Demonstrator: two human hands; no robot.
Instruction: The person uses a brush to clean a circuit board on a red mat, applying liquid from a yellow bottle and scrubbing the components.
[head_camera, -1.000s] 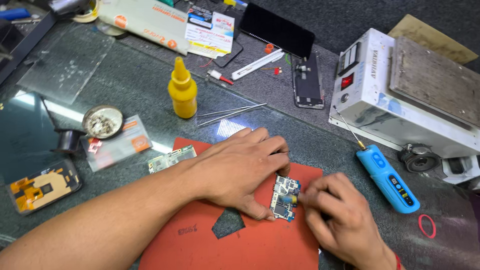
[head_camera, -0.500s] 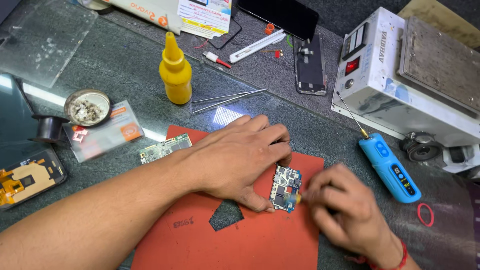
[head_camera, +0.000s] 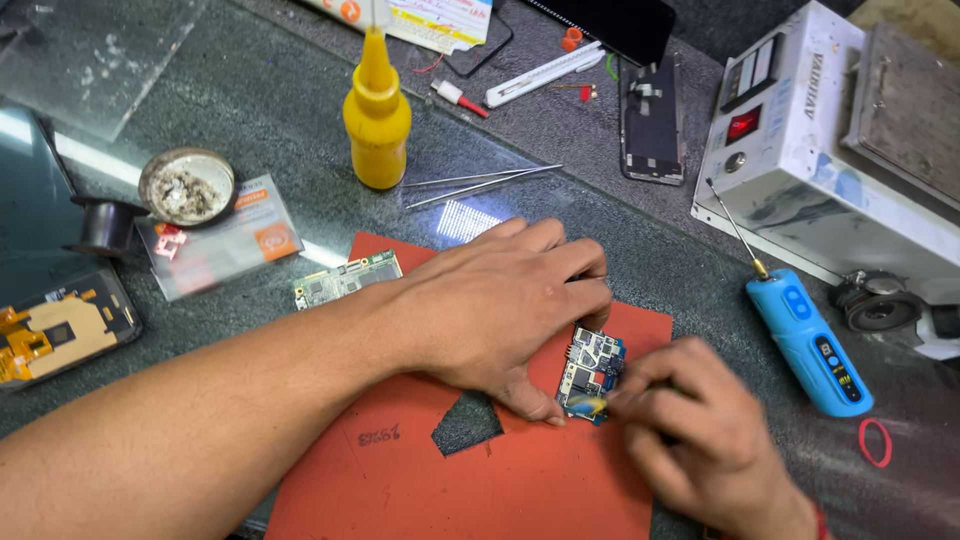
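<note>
— On the red mat (head_camera: 420, 480), what's held?
— Left hand (head_camera: 500, 300) pins a small circuit board (head_camera: 590, 372); right hand (head_camera: 690, 440) pinches something tiny at its edge.
— Containers?
— Round tin (head_camera: 187, 185) holds grey residue; yellow bottle (head_camera: 376, 118) stands capped.

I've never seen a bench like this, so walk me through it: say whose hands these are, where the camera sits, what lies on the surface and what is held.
There is no machine at work here, only a person's two bare hands, filmed from a camera on that person's head looking down. The left hand presses a small circuit board onto a red mat. The right hand works at the board's edge; any tool it holds is too hidden to name. Around them lie a yellow bottle, a blue electric screwdriver, a second circuit board, tweezers, a round tin and a white box-shaped machine.
</note>
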